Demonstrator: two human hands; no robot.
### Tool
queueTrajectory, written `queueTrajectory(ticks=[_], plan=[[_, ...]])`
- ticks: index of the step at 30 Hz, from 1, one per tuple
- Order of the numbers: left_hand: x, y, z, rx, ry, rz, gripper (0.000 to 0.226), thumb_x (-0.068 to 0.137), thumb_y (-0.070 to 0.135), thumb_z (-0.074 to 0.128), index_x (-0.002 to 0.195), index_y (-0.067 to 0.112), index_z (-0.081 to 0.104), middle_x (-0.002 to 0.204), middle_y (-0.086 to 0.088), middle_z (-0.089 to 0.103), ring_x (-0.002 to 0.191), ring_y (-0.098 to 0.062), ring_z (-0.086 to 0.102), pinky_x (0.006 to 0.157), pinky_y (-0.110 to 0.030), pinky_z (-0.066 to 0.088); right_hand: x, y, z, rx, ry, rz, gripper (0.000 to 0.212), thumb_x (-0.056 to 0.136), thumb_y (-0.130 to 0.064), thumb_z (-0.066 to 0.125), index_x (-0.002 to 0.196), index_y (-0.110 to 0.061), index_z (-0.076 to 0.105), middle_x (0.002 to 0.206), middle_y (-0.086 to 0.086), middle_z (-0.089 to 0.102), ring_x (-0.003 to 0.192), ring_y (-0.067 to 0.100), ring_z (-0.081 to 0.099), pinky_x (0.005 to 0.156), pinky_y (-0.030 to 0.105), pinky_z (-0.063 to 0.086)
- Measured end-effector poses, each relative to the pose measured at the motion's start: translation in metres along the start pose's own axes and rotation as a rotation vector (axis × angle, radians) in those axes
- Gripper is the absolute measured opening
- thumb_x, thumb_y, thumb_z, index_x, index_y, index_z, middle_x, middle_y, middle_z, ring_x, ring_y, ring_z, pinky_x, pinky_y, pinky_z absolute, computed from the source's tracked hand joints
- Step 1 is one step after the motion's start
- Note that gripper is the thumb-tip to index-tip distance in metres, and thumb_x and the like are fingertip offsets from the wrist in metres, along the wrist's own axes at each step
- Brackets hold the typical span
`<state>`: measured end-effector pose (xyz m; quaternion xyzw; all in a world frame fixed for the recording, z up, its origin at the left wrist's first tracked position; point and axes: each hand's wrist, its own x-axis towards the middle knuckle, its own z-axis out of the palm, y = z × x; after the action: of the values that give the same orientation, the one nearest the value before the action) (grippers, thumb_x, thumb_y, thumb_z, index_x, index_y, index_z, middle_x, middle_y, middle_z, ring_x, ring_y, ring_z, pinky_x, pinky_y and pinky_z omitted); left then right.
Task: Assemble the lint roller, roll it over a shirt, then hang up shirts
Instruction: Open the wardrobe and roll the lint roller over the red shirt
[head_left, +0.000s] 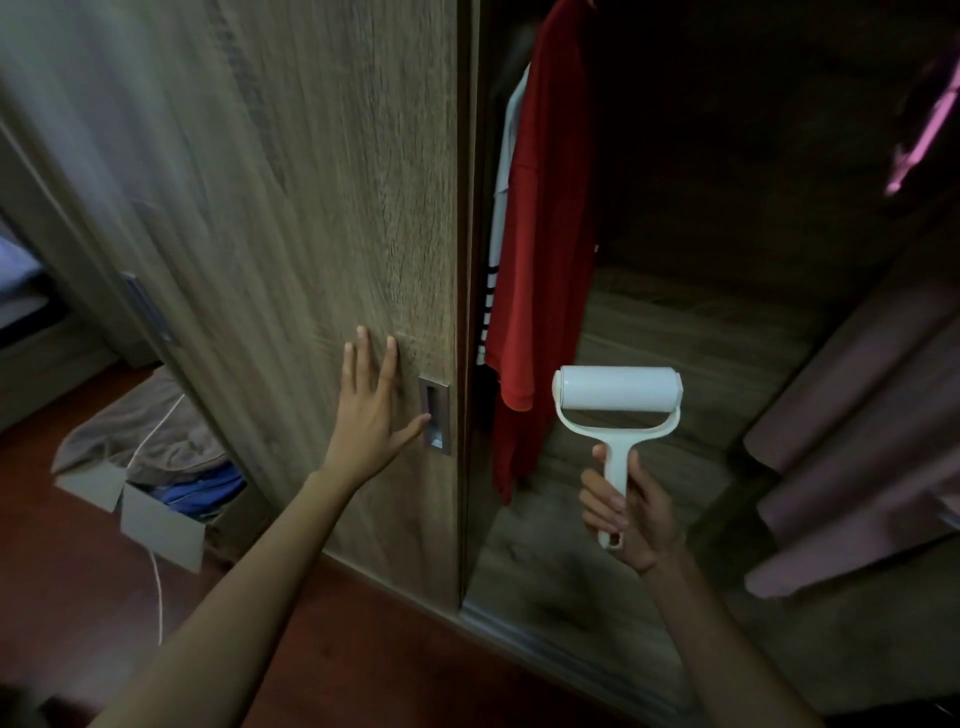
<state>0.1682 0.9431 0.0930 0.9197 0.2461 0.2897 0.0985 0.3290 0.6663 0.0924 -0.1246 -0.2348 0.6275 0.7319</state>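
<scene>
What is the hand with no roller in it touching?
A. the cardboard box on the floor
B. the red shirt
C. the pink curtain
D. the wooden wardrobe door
D: the left hand lies flat and open on the wooden wardrobe door, its thumb at the metal handle, while the right hand holds the lint roller apart from the red shirt.

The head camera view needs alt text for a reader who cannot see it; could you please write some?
The right hand holds an assembled white lint roller upright before an open wardrobe where a red shirt hangs. The left hand rests flat on the wooden sliding door, thumb at its recessed metal handle.
</scene>
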Motion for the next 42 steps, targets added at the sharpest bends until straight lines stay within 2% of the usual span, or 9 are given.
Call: queueTrajectory(ticks=[5, 10, 12, 16, 20, 24, 32, 38, 42], plan=[[-0.011, 0.065, -0.020, -0.305, 0.244, 0.033, 0.071, 0.096, 0.035, 0.049, 0.154, 0.015, 0.012, 0.161, -0.015, 0.007, 0.149, -0.026, 0.010, 0.120, -0.044, 0.021, -0.012, -0.006, -0.003, 0.001, 0.007, -0.033, 0.041, 0.103, -0.030, 0.029, 0.125, 0.000, 0.046, 0.085, 0.012, 0.060, 0.061, 0.015, 0.036, 0.059, 0.025, 0.036], [-0.008, 0.135, -0.010, -0.449, 0.350, 0.218, 0.062, 0.098, 0.012, 0.048, 0.151, 0.025, 0.020, 0.158, -0.019, 0.013, 0.149, -0.012, 0.012, 0.118, -0.026, 0.019, -0.024, -0.014, -0.003, -0.001, 0.014, -0.068, 0.042, 0.103, -0.032, 0.027, 0.126, -0.002, 0.047, 0.086, 0.012, 0.060, 0.062, 0.014, 0.036, 0.060, 0.025, 0.036], [-0.001, 0.151, 0.000, -0.429, 0.319, 0.242, 0.065, 0.098, 0.011, 0.046, 0.151, 0.035, 0.018, 0.159, -0.017, 0.006, 0.149, -0.013, 0.006, 0.118, -0.031, 0.020, -0.027, -0.016, -0.002, -0.005, 0.009, -0.071, 0.042, 0.103, -0.032, 0.027, 0.126, -0.002, 0.047, 0.086, 0.011, 0.059, 0.062, 0.014, 0.036, 0.060, 0.025, 0.036], [0.020, 0.160, 0.014, -0.403, 0.306, 0.134, 0.062, 0.097, 0.006, 0.046, 0.150, 0.031, 0.024, 0.161, -0.015, -0.003, 0.148, -0.015, 0.006, 0.115, -0.038, 0.026, -0.032, -0.020, 0.001, -0.010, -0.008, -0.069, 0.041, 0.103, -0.031, 0.027, 0.125, -0.002, 0.047, 0.085, 0.011, 0.059, 0.061, 0.014, 0.036, 0.059, 0.025, 0.037], [0.033, 0.152, 0.014, -0.406, 0.294, 0.056, 0.056, 0.101, 0.012, 0.041, 0.152, 0.013, 0.019, 0.157, -0.012, 0.023, 0.141, -0.015, 0.026, 0.114, -0.040, 0.030, -0.035, -0.025, 0.001, -0.017, -0.031, -0.041, 0.041, 0.103, -0.030, 0.028, 0.125, -0.002, 0.047, 0.084, 0.010, 0.060, 0.061, 0.013, 0.036, 0.058, 0.024, 0.036], [0.023, 0.154, -0.017, -0.676, 0.237, -0.004, 0.058, 0.102, 0.016, 0.043, 0.153, 0.018, 0.015, 0.150, 0.020, 0.022, 0.137, 0.011, 0.023, 0.113, -0.015, 0.020, -0.029, -0.032, 0.004, -0.022, -0.067, 0.003, 0.042, 0.103, -0.030, 0.027, 0.126, -0.001, 0.047, 0.085, 0.010, 0.060, 0.061, 0.013, 0.037, 0.059, 0.024, 0.038], [0.020, 0.144, -0.100, -1.148, 0.341, -0.241, 0.040, 0.094, 0.024, 0.052, 0.134, 0.022, 0.052, 0.121, 0.022, 0.062, 0.121, 0.002, 0.053, 0.104, -0.018, 0.041, 0.012, -0.045, 0.024, -0.027, -0.200, 0.121, 0.040, 0.103, -0.030, 0.032, 0.125, -0.001, 0.048, 0.084, 0.009, 0.060, 0.059, 0.013, 0.038, 0.056, 0.023, 0.035], [0.024, 0.122, -0.137, -1.062, 0.411, -0.245, 0.033, 0.094, 0.012, 0.052, 0.126, 0.016, 0.058, 0.106, 0.022, 0.069, 0.102, 0.005, 0.060, 0.091, -0.012, 0.046, 0.056, -0.043, 0.044, -0.024, -0.321, 0.207, 0.039, 0.102, -0.031, 0.035, 0.122, -0.001, 0.050, 0.079, 0.007, 0.061, 0.056, 0.012, 0.039, 0.054, 0.022, 0.038], [0.025, 0.115, -0.165, -0.929, 0.468, -0.196, 0.032, 0.094, 0.011, 0.054, 0.125, 0.015, 0.059, 0.102, 0.021, 0.070, 0.100, 0.005, 0.060, 0.091, -0.012, 0.047, 0.085, -0.039, 0.061, -0.023, -0.413, 0.237, 0.040, 0.102, -0.031, 0.035, 0.122, -0.001, 0.051, 0.078, 0.006, 0.061, 0.062, 0.013, 0.057, 0.055, 0.022, 0.039]])
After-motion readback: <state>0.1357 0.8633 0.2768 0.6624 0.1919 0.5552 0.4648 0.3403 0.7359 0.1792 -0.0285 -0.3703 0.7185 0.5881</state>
